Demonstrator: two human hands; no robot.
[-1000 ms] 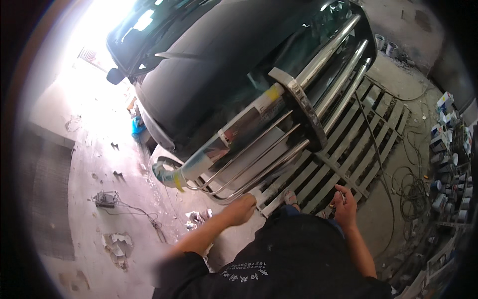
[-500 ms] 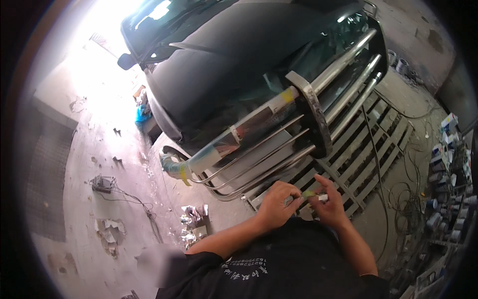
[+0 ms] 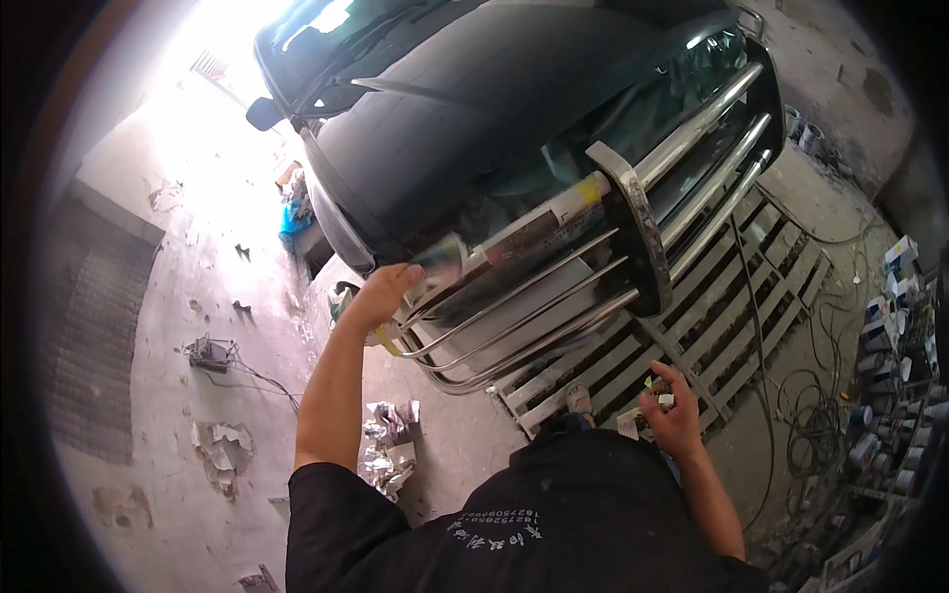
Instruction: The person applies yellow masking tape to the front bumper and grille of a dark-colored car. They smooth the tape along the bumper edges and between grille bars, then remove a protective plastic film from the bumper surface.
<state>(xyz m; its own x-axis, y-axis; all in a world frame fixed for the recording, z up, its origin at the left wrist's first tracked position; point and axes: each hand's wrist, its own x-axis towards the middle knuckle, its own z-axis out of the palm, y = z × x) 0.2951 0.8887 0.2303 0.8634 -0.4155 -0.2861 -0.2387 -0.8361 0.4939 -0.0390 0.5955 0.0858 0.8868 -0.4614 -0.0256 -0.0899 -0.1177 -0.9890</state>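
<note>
A dark vehicle (image 3: 435, 128) fills the upper middle, with a chrome bull bar (image 3: 707, 124) across its front. Paper and film taped with yellow strips wrap part of the top tube; this masking paper (image 3: 534, 225) is printed. My left hand (image 3: 379, 296) reaches to the left end of the wrapped tube, its curled fingers at the masking paper and partly hidden. Lower right, my right hand (image 3: 676, 420) stays in front of my body. Between its thumb and fingers sits a small roll of yellow tape (image 3: 664, 399), seen only in part.
Wooden slats of a pallet (image 3: 682, 341) lie under the bar's right side. Crumpled paper (image 3: 390, 450) lies on the floor below my left arm. Hoses (image 3: 806, 415) coil at the right beside many cans (image 3: 870, 445). A small box with wires (image 3: 213, 353) stands at left.
My left hand has left its place beside my right hand and moved up and left to the wrapped tube. My right hand has shifted slightly right and down, keeping the tape.
</note>
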